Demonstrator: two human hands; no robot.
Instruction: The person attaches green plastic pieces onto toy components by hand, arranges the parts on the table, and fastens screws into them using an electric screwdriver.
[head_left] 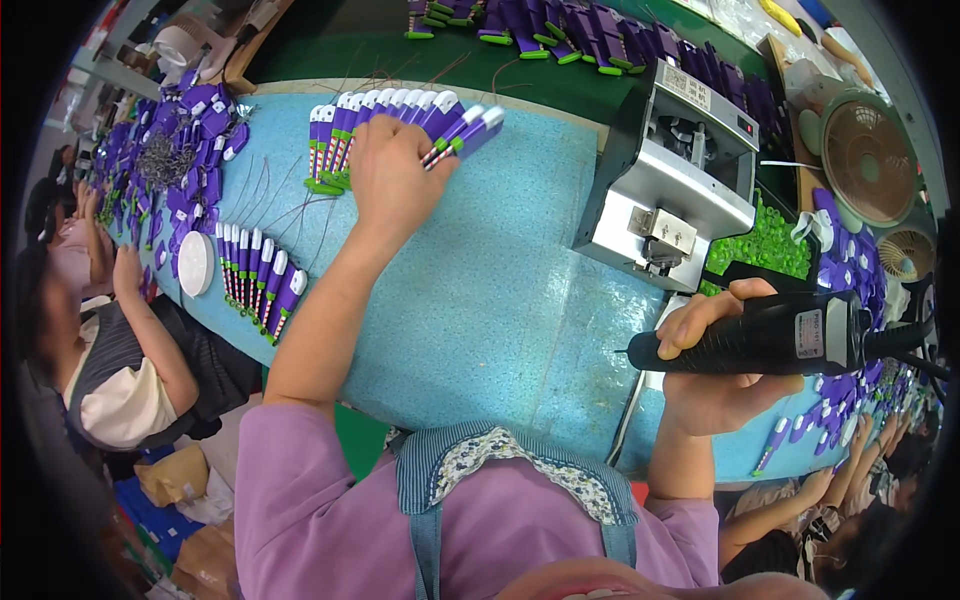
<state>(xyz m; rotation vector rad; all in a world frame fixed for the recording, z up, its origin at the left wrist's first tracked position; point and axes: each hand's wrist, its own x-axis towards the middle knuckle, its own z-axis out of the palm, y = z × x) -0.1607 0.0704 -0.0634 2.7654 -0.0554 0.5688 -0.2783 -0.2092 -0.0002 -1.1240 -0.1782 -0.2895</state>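
My left hand (395,165) reaches to the far side of the blue mat, fingers closed on a pair of purple and white plastic handles with green ends (468,135). These tilt to the right, slightly blurred. Beside and behind the hand stands a tight row of similar handles (355,112), white tops away from me and green ends nearer. My right hand (715,345) is wrapped round a black electric screwdriver (780,335), held level with its thin tip pointing left. The screwdriver hides part of the palm.
A second handle row (260,275) lies at left by a white round lid (196,263). A grey metal machine (675,170) stands right, beside a black tray of green parts (765,240). Purple pieces heap at both sides. A fan (868,155) stands far right; co-workers (110,350) sit on both sides.
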